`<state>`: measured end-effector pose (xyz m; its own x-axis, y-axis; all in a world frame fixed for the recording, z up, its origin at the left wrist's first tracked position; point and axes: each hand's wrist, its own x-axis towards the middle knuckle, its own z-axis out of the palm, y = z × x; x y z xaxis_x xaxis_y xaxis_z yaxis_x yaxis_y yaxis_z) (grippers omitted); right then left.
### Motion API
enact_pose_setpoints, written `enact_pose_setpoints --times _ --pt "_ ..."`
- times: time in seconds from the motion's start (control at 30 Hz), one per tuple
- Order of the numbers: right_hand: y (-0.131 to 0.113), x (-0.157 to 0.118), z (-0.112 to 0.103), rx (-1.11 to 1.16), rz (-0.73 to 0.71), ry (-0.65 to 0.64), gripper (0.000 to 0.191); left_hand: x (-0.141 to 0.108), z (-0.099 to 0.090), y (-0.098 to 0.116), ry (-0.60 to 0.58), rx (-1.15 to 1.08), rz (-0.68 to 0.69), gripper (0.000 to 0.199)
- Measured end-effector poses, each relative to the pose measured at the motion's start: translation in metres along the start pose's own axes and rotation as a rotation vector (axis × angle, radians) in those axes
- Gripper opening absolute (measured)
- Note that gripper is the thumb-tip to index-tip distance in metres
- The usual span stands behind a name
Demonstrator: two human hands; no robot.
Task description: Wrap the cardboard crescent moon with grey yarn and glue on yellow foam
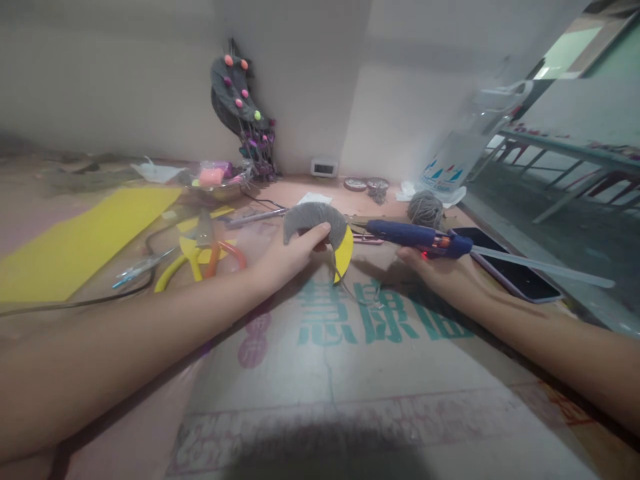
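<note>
Grey wrapping covers most of a small crescent (pixel 311 215); yellow shows at its lower tip. The person's left hand (pixel 299 250) holds it over the printed board (pixel 295 373), thumb on the wrapped face. Right hand (pixel 425 262) holds a blue glue gun (pixel 403 234), nozzle towards the crescent, red light showing, pale glue stick (pixel 540 262) jutting from the rear. On the table (pixel 130 420): yarn ball (pixel 425 208) beyond the gun, phone (pixel 513 265) beside the right wrist, pliers (pixel 204 232) near the left forearm.
</note>
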<state>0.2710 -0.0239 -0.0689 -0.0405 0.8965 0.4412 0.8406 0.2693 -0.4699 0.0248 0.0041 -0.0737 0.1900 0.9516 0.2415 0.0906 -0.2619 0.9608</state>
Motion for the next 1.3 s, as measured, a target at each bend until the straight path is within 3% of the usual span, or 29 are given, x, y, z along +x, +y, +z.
enact_pose_setpoints --times 0.33,0.57,0.77,0.97,1.17,1.3 --pt "0.002 -0.001 -0.001 -0.025 0.014 0.021 0.038 0.002 0.001 -0.002 0.013 -0.019 0.002 0.025" --pt "-0.006 -0.001 0.000 0.020 -0.046 -0.066 0.037 0.000 0.000 0.001 0.028 -0.009 0.011 0.025" --pt "-0.017 0.000 -0.008 -0.031 0.026 -0.122 0.028 -0.001 0.001 0.002 0.006 -0.015 0.015 0.023" --pt "-0.021 0.000 -0.010 -0.028 0.038 -0.086 0.029 0.000 0.001 0.002 0.010 -0.007 0.014 0.021" --pt "-0.005 0.007 -0.002 0.081 0.020 -0.070 0.033 0.002 0.000 -0.003 0.000 -0.018 0.091 0.022" --pt "0.007 0.017 -0.001 0.133 -0.021 -0.066 0.037 0.001 0.003 -0.007 -0.013 -0.102 0.002 0.021"
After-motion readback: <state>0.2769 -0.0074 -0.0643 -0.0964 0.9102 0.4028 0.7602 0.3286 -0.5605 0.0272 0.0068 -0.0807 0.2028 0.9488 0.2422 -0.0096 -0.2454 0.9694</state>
